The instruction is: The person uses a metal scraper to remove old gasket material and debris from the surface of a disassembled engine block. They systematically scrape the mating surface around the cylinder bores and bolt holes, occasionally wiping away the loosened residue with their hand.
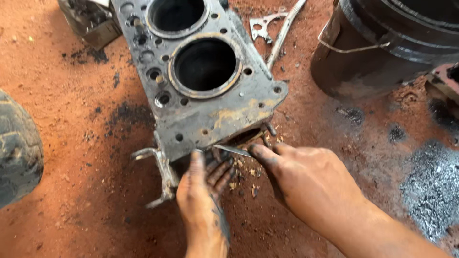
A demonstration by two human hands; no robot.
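- Tyre (16,148) at the left edge, on red dirt (71,119).
- Engine block (201,76), grey and rusty, lies top centre with two open cylinder bores; a bent metal bracket (160,174) sits at its near corner.
- Left hand (203,191), fingers spread open, touches the block's near end.
- Right hand (306,179) pinches a thin metal blade (232,150) against that lower edge.
- Black bucket (382,43) stands upper right.

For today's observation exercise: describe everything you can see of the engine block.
The engine block is grey metal, grimy and rust-stained, lying on red dirt with its flat deck facing up. Two large round cylinder bores show, ringed by small bolt holes. The left hand touches its near end; the right hand holds a thin blade against that edge.
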